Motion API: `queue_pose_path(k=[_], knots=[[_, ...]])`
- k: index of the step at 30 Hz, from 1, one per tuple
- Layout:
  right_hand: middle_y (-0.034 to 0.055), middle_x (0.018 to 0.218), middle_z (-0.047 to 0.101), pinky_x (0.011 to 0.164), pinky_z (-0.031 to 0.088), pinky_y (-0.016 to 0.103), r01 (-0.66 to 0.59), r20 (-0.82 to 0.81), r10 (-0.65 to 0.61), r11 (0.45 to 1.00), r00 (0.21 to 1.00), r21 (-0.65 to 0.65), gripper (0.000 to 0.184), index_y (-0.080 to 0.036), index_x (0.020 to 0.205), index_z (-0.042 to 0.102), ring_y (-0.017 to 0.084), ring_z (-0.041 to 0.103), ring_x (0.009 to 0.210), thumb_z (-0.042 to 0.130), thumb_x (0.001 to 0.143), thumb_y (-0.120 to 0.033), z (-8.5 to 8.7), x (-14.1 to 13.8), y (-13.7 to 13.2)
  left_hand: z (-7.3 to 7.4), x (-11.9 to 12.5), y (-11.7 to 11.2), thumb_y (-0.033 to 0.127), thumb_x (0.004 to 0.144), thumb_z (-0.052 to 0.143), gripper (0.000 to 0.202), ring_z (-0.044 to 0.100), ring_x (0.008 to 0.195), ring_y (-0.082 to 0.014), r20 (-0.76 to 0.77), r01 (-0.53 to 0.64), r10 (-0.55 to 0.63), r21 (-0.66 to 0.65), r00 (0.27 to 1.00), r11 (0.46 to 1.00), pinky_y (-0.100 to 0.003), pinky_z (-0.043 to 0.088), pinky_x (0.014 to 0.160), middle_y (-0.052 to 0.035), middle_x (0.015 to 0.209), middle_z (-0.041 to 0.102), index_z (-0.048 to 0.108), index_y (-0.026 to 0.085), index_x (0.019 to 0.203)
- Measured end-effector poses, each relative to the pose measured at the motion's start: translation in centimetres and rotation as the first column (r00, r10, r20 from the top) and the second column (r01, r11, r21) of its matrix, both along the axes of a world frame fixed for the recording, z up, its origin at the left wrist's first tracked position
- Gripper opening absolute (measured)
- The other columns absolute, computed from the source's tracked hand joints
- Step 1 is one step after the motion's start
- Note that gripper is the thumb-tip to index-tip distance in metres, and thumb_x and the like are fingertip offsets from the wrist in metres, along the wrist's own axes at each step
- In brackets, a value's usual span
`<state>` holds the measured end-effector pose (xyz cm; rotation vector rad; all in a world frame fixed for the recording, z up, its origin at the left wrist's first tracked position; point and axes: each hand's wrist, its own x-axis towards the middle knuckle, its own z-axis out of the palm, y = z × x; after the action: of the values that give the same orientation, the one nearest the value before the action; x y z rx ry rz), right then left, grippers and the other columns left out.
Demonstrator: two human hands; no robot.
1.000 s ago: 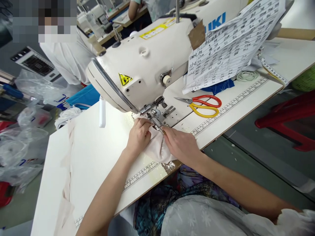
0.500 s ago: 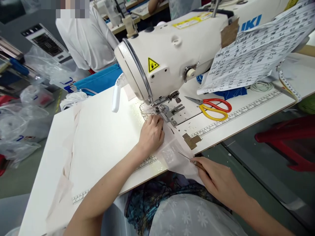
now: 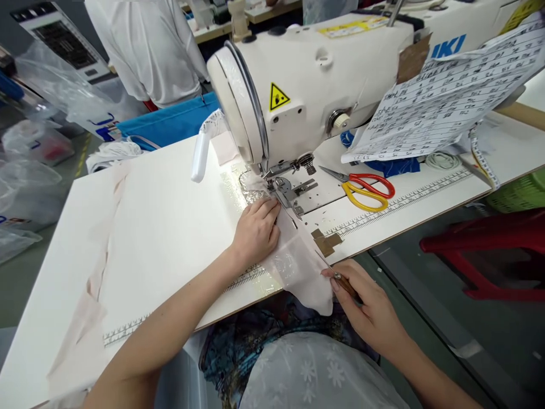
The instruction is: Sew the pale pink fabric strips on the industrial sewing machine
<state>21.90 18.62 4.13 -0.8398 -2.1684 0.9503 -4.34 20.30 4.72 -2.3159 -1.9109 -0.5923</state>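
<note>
A pale pink fabric piece (image 3: pixel 300 264) runs from the presser foot (image 3: pixel 283 193) of the white sewing machine (image 3: pixel 310 85) down over the table's front edge. My left hand (image 3: pixel 255 230) lies on the fabric just left of the presser foot, fingers curled and pressing it flat. My right hand (image 3: pixel 368 307) is at the table edge, pinching the fabric's lower end together with a thin pointed metal tool (image 3: pixel 336 275).
Red and yellow scissors (image 3: pixel 364 187) lie right of the needle plate. A printed paper sheet (image 3: pixel 447 99) hangs off the machine. Brown tape (image 3: pixel 324 242) is stuck by the printed ruler. A person in white (image 3: pixel 149 45) stands behind. Red stool (image 3: pixel 485 253) at right; plastic bags (image 3: pixel 29 187) at left.
My right hand drew back from the presser foot to the table edge with the tool, stretching the fabric toward me. My left hand stayed by the foot. The view shifted left and closer.
</note>
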Motion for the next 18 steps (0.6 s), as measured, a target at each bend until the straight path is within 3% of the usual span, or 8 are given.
queue_pose_path(k=[3,7,12,18], knots=[[0.0088,0.109,0.059,0.075,0.057,0.025,0.007,-0.018,-0.007,0.999,1.000,0.041,0.025,-0.024,0.114,0.058,0.018,0.065,0.098,0.045,0.097,-0.011,-0.4,-0.1,0.1,0.0,0.1,0.1,0.013,0.087,0.044,0.044,0.054,0.126,-0.0306,-0.018,-0.007,0.007,0.004,1.000,1.000,-0.048,0.049,0.102,-0.0159,0.129,0.064,0.062,0.009,0.127],[0.0127,0.123,0.054,0.067,0.057,0.024,-0.020,-0.014,0.021,0.997,1.000,0.071,0.031,-0.023,0.119,0.056,0.017,0.067,0.095,0.044,0.096,-0.006,-0.8,-0.4,0.4,0.0,0.1,0.1,0.013,0.089,0.042,0.045,0.053,0.128,-0.0287,-0.054,-0.037,0.036,-0.010,0.998,0.999,-0.045,0.047,0.107,-0.0153,0.133,0.062,0.060,0.008,0.130],[0.0130,0.122,0.056,0.070,0.058,0.026,-0.040,0.023,0.036,0.983,0.999,0.182,0.035,-0.022,0.116,0.056,0.019,0.068,0.096,0.043,0.092,0.000,-0.4,-1.1,0.9,0.0,0.0,0.1,0.015,0.091,0.041,0.046,0.050,0.132,-0.0287,-0.078,-0.054,0.051,-0.028,0.996,0.998,-0.045,0.045,0.111,-0.0156,0.138,0.059,0.058,0.006,0.132],[0.0114,0.114,0.062,0.075,0.059,0.026,-0.073,0.062,0.061,0.973,0.996,0.221,0.037,-0.020,0.116,0.055,0.017,0.068,0.095,0.041,0.090,0.002,0.0,-1.4,1.3,-0.1,-0.3,0.4,0.015,0.091,0.040,0.046,0.051,0.132,-0.0278,-0.044,-0.041,0.040,-0.027,0.998,0.999,-0.047,0.044,0.112,-0.0165,0.136,0.060,0.058,0.006,0.132]])
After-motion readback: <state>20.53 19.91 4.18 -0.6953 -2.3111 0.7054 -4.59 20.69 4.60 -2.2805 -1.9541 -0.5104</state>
